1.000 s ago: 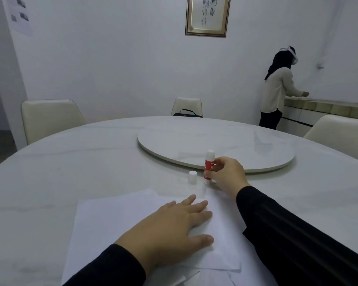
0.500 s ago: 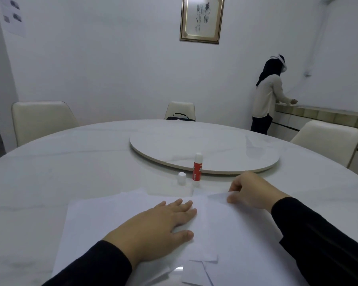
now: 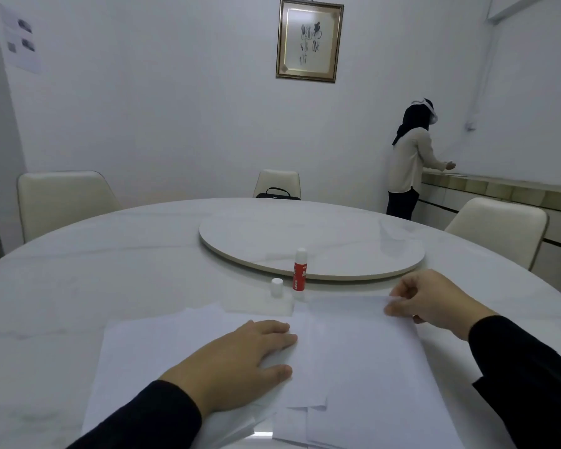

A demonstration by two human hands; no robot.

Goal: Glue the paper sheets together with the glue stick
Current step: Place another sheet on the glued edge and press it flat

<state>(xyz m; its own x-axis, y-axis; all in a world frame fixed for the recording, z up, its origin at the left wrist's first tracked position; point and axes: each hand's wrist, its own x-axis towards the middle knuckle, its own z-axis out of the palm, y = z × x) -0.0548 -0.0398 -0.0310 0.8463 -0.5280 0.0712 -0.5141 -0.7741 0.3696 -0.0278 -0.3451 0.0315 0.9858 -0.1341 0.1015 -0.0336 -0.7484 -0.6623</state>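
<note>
Paper sheets (image 3: 162,345) lie spread on the near part of the round white table (image 3: 78,273), several of them overlapping, with loose edges showing at the near side. From the head view, the left hand (image 3: 240,361) lies flat on the sheets near the middle of the pile, fingers straight and together, pressing down on the paper. To the right, another sheet (image 3: 363,358) lies over the edge of the pile; the right hand (image 3: 431,303) pinches its far right corner between thumb and curled fingers, and that corner looks slightly raised off the table. Both arms wear dark sleeves.

Just beyond the papers stands the glue stick (image 3: 300,270), upright on the table, red-bodied with a white top, uncapped. Its small white cap (image 3: 277,287) stands beside it on the left, apart from it. Neither hand touches the stick or the cap. Right behind the stick is the rim of a round turntable (image 3: 337,241) set in the middle of the table.

Cream chairs (image 3: 62,199) stand around the far side of the table, one of them holding a dark bag (image 3: 277,194). On the far wall hangs a framed calligraphy piece (image 3: 309,40). At the far right another person (image 3: 410,163) stands facing a counter (image 3: 499,186) by the wall.
</note>
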